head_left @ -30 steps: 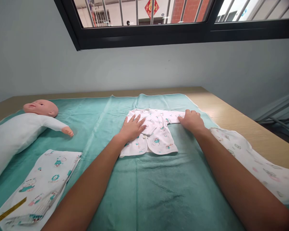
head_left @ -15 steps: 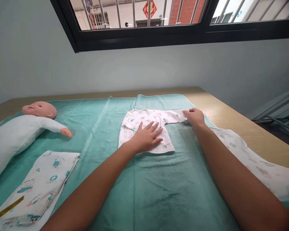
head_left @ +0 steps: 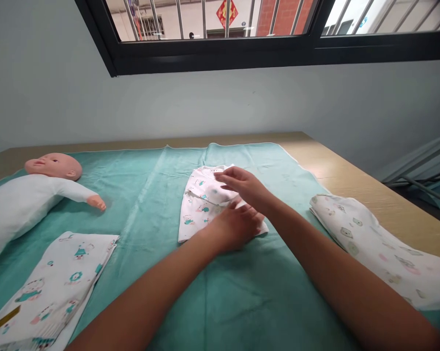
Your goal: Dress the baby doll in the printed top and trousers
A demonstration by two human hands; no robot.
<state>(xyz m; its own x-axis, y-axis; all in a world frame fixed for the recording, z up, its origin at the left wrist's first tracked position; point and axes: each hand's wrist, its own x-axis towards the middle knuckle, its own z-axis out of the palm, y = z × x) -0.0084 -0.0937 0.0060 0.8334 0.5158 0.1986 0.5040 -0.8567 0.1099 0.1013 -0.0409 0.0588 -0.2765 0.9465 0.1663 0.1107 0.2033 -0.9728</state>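
A small white baby shirt (head_left: 200,204) with a teal and pink print lies on a green towel (head_left: 154,195) in the middle of the table. My left hand (head_left: 236,226) rests flat on the shirt's lower right part, fingers stretched out. My right hand (head_left: 242,184) hovers over the shirt's upper middle. Its fingers are pinched on the right sleeve, which is drawn across the body of the shirt. The sleeve itself is mostly hidden under the hand.
A baby doll (head_left: 30,195) in white lies at the left on the towel. A folded printed cloth (head_left: 59,278) with a yellow ruler (head_left: 0,321) on it sits front left. Another printed garment (head_left: 370,243) lies at the right. The bare wooden table edge (head_left: 351,170) runs along the right.
My right hand has carried the right sleeve leftward over the shirt. My left hand slid from the shirt's left side down to its lower right.
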